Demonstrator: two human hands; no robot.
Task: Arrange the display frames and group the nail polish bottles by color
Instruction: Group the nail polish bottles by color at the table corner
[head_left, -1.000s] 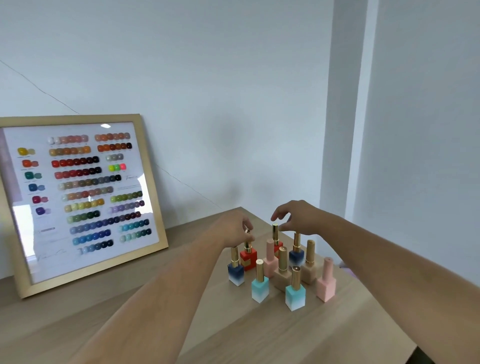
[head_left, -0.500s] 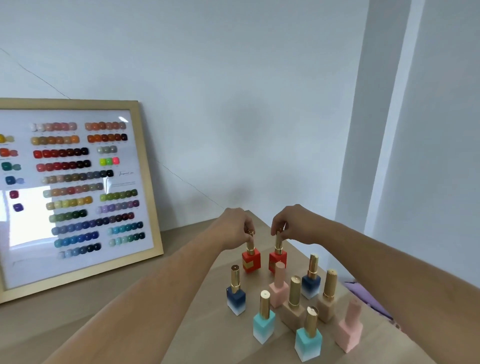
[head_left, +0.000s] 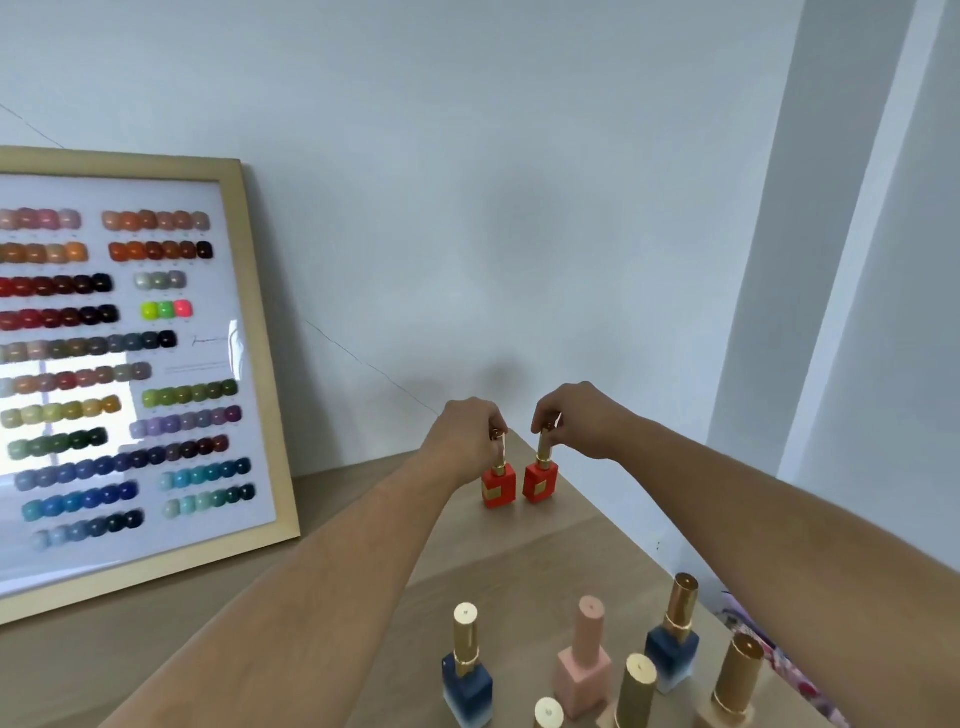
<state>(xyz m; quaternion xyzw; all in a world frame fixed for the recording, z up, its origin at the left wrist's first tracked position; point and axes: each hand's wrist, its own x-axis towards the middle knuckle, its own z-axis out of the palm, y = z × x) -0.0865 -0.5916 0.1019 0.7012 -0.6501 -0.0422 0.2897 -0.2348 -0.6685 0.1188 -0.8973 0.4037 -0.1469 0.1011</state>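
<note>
- 2 red bottles at the table's far corner: left red bottle (head_left: 498, 486) and right red bottle (head_left: 540, 480), side by side with a slim gap, bases look down on the wooden table (head_left: 519, 566).
- Grip: left hand (head_left: 467, 436) pinches left red bottle by the top; right hand (head_left: 576, 421) pinches right red bottle the same way; hands close, not touching.
- Risk: pair sits near the far right table edge; a shove rightward could drop 1 off.
- Risk: tall caps on small bases, held at the top; a crooked release could tip 1 into the other.
- Risk: forearms run close past the near cluster: near-left blue bottle (head_left: 466, 680), pink bottle (head_left: 582, 670), right blue bottle (head_left: 672, 649), beige bottle (head_left: 732, 686); a low pull-back could knock them.
- Bodies: square, blocky, glossy; blues fade to white at base. Caps: gold metallic cylinders, pink one matte pink.
- Far left: display frame (head_left: 265, 374) leans on wall (head_left: 467, 208); pale wood rim, shiny pane with glare, rows of rounded colour swatches.
</note>
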